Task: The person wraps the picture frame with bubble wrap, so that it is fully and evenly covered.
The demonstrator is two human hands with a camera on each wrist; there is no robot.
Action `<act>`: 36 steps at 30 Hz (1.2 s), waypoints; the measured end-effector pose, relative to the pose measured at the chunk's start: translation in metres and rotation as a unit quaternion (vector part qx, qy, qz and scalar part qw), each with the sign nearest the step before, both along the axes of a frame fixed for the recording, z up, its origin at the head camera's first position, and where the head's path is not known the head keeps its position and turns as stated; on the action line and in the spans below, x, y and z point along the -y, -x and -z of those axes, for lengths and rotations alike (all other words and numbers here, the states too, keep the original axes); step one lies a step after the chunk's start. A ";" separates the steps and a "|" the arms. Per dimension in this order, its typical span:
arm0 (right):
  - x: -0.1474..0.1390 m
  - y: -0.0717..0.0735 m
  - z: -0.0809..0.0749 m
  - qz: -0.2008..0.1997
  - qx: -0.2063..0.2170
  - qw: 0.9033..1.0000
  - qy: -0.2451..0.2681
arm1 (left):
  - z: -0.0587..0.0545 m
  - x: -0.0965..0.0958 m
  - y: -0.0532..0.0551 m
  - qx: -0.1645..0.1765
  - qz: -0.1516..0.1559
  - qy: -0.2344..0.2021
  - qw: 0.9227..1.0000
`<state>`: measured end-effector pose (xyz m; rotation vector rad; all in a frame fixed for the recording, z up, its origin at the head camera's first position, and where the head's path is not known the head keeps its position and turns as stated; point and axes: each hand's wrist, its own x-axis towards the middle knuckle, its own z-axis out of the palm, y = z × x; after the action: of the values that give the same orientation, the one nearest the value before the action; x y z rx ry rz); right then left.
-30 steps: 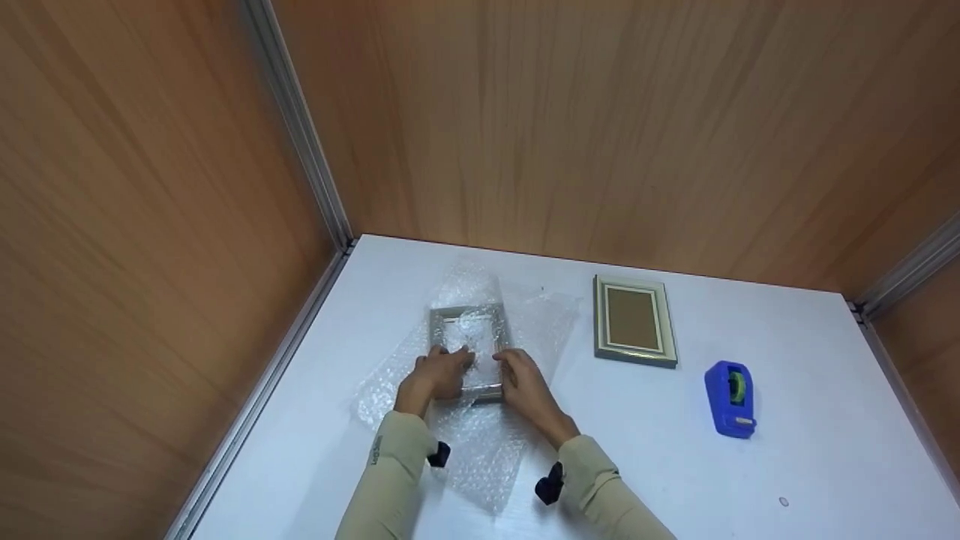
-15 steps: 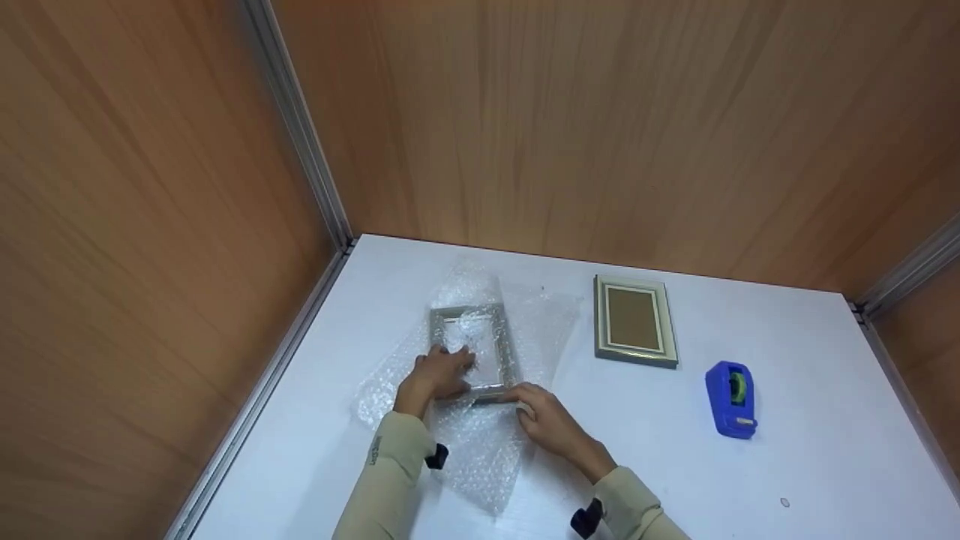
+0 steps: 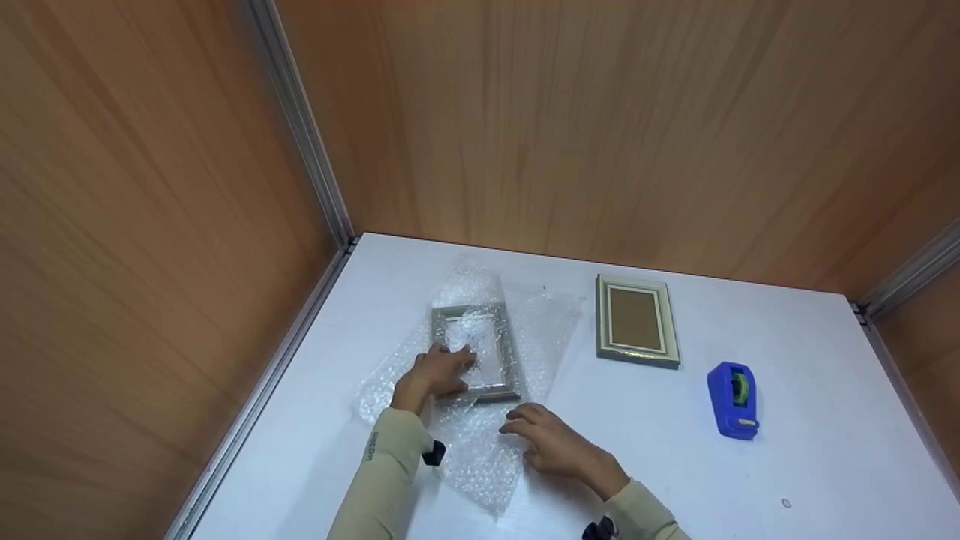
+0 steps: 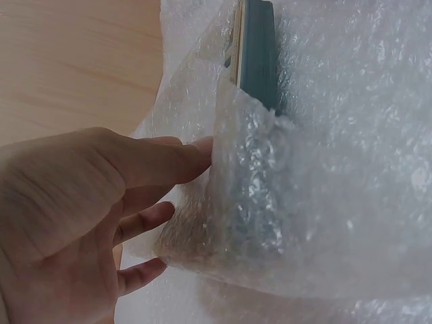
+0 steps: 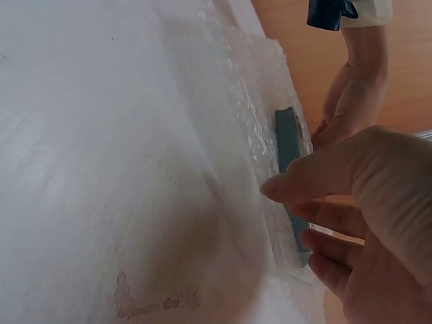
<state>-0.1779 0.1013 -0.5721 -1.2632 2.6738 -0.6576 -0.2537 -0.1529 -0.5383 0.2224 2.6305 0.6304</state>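
A picture frame (image 3: pixel 509 356) lies on a spread sheet of bubble wrap (image 3: pixel 480 469), partly covered by folded flaps of it. My left hand (image 3: pixel 435 375) rests on the wrap over the frame's lower left part. In the left wrist view, its thumb touches a flap beside the frame's blue-green side (image 4: pixel 258 54), and the other fingers are spread. My right hand (image 3: pixel 559 446) hovers by the lower right of the wrap, fingers loosely bent around nothing. Whether its fingertips touch the wrap, I cannot tell. The frame's lower left corner is hidden by the left hand.
Another picture frame (image 3: pixel 636 319) with a brown centre lies farther back on the white table (image 3: pixel 795 360), to the right. A blue tape dispenser (image 3: pixel 724 405) with green tape stands right of it, nearer me. Wooden panels (image 3: pixel 600 135) enclose the table's back and sides.
My right hand has left the frame's right edge and moved down toward me, past its lower right corner. The left hand stays in place on the wrap.
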 end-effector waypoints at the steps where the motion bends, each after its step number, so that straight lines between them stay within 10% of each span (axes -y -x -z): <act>1: 0.000 0.000 0.000 -0.002 0.000 1.000 -0.004 | 0.000 0.000 0.000 0.002 -0.003 -0.004 1.000; 12: -0.006 0.001 0.003 -0.015 -0.023 0.999 0.032 | -0.001 0.001 0.003 -0.005 0.018 0.002 1.000; 24: -0.010 0.007 0.000 0.016 0.132 0.990 0.044 | -0.002 -0.001 0.001 0.003 -0.002 0.007 1.000; 36: -0.002 0.007 0.012 0.020 -0.001 0.997 0.081 | -0.006 0.001 0.002 0.013 0.017 -0.005 1.000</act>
<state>-0.1844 0.1037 -0.5843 -1.2499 2.7014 -0.8944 -0.2562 -0.1543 -0.5321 0.2595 2.5928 0.6309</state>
